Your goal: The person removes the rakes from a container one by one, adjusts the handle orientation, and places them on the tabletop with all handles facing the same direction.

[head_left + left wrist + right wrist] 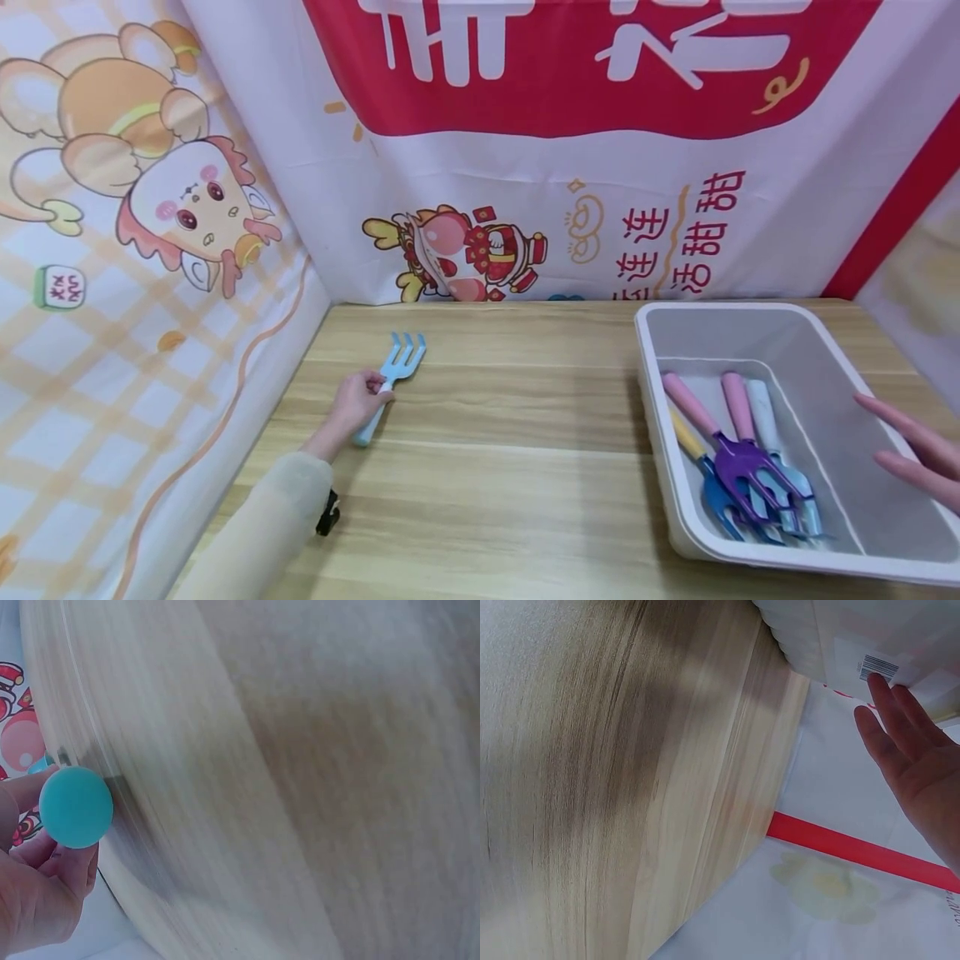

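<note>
My left hand [358, 407] pinches a light blue hand rake [405, 360] by its pale handle, over the left part of the table. Its three curved tines point toward the back wall. In the left wrist view the handle's round turquoise end [76, 808] faces the camera, with thumb and fingers around the handle. On the far right, my right hand [922, 450] is at the side of a pale grey bin [712, 333]. Straight fingers [889, 712] reach up to the bin's outer wall near a barcode label in the right wrist view.
Inside the bin lie several small garden tools: a purple fork [738, 462] with a pink handle, a blue fork [717, 492] with a yellow handle, a pale blue handle [763, 417] and another pink handle [737, 404]. Printed cloth [465, 167] hangs behind the wooden table [510, 433] and along its left.
</note>
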{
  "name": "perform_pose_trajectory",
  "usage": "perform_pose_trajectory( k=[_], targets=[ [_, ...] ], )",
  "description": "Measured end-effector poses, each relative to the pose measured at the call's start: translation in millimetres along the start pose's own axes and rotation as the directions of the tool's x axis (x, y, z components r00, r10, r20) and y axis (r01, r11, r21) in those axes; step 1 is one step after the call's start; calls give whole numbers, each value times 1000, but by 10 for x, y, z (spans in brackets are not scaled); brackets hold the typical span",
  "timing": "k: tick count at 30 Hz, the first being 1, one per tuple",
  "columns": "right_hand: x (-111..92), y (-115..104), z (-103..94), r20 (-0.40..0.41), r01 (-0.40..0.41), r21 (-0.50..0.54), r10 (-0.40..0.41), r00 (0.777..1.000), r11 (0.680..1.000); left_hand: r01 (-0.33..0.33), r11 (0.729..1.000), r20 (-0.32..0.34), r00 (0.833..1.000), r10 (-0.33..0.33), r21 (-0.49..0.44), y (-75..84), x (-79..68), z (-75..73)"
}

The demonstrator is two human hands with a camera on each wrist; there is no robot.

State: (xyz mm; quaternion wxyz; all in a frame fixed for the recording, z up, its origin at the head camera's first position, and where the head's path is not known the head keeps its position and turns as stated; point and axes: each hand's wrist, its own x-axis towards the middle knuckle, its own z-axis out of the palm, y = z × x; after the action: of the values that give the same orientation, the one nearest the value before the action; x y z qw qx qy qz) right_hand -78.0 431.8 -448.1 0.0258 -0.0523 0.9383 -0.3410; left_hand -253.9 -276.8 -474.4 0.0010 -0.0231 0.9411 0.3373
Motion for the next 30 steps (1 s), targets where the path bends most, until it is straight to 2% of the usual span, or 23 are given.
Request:
perform_pose_trajectory(
  k=[5, 13, 21, 24, 30],
  targets=[
    [-8, 20, 0, -35, 50, 22, -49, 998, 999, 4, 1000, 2, 1000, -4, 3, 0, -8, -3],
    [-2, -65, -29, 12, -11, -57, 12, 1000, 998, -9, 1000, 17, 1000, 9, 27, 2, -30, -18],
    [22, -248, -28, 72, -54, 43, 51, 996, 998, 7, 997, 16, 1000, -8, 71, -16, -90, -20],
    [6, -300, -21, 65, -52, 70, 47, 997, 996, 7, 996, 8, 1000, -8, 86, -24, -93, -5],
    [-5, -323, -58, 80, -81, 48, 77, 994, 996, -6, 997, 0, 1000, 7, 74, -23, -64, 20]
  ],
)
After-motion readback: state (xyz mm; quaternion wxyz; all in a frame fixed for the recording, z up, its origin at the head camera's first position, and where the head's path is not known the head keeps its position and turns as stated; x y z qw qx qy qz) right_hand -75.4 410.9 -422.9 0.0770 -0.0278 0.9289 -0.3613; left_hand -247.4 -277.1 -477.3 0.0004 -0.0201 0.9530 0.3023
